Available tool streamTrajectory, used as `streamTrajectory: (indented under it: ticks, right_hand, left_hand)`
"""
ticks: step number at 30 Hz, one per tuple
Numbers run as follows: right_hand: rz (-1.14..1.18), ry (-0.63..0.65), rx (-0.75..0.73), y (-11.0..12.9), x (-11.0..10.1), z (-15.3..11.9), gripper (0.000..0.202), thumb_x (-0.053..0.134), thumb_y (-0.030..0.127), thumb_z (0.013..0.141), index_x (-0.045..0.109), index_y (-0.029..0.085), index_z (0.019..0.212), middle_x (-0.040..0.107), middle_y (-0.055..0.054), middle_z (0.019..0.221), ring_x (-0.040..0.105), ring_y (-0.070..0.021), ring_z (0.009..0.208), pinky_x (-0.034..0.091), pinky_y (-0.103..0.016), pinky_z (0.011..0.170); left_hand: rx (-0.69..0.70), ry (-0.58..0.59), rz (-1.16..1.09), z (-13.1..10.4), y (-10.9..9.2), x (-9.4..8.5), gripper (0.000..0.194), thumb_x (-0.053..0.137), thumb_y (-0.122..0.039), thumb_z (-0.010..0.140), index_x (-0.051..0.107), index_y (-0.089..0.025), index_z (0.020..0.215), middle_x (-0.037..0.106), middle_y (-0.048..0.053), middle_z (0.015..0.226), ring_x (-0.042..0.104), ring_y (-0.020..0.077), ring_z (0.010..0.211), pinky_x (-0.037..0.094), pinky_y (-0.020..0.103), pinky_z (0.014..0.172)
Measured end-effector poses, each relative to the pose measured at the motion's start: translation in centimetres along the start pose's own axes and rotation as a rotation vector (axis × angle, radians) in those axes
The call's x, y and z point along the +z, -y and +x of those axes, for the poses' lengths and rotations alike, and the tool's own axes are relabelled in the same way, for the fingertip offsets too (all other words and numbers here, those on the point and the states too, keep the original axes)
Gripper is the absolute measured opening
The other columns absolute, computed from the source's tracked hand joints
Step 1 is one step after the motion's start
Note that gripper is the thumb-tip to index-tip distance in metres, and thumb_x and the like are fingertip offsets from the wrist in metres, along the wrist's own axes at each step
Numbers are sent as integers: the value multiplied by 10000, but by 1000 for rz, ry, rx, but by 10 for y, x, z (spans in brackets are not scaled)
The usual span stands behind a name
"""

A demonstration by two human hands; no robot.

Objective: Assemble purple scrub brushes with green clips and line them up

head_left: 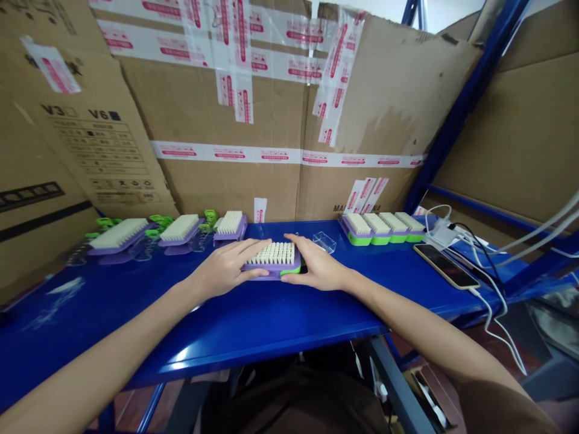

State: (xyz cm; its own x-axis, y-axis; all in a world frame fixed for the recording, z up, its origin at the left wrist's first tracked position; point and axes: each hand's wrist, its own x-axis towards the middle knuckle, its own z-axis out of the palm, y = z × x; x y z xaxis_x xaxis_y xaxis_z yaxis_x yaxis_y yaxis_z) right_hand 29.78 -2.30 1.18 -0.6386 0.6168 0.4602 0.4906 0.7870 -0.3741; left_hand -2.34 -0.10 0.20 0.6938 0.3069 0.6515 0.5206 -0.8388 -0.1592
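Note:
A purple and green scrub brush (pixel 274 256) with cream bristles facing up is between my two hands at the middle of the blue shelf. My left hand (pixel 233 262) grips its left end, fingers over the far side and thumb along the near edge. At its right end, my right hand (pixel 319 265) closes round the body, where a green part shows under the thumb. Just behind the right hand lies a small clear plastic box (pixel 324 242). The underside of the brush is hidden.
Back left stand purple brushes (pixel 178 228) with green clips (pixel 160 222) between them. Several purple and green brushes (pixel 380 226) form a row back right. A phone (pixel 446 266) and white cables (pixel 493 313) lie at right. Cardboard (pixel 271 193) walls the back.

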Motion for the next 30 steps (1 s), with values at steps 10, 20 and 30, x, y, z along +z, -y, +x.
streamTrajectory:
  ticks: [10, 20, 30]
  right_hand:
    - [2, 15, 30, -2, 1, 1, 1072, 792, 703, 998, 284, 201, 1798, 487, -259, 1765, 567, -452, 1567, 494, -722, 1282]
    - [16, -2, 9, -3, -2, 0, 1034, 826, 671, 987, 328, 232, 1780, 529, -236, 1737, 573, -429, 1565, 496, -707, 1281]
    - [4, -5, -50, -1, -2, 0, 1027, 840, 697, 963, 371, 236, 1752, 585, -224, 1677, 600, -428, 1525, 495, -720, 1272]
  left_hand:
    - [-9, 0, -2, -1, 0, 2, 654, 522, -621, 1181, 528, -249, 1719, 740, 146, 1547, 793, 315, 1294, 681, 502, 1079]
    - [20, -45, -22, 3, -5, 0, 609, 559, -590, 1173, 588, -248, 1676, 765, 144, 1512, 751, 341, 1378, 587, 605, 1227]
    - [69, -79, 23, 9, -12, -6, 618, 674, -610, 1119, 643, -225, 1601, 805, 161, 1360, 760, 344, 1275, 599, 573, 1125]
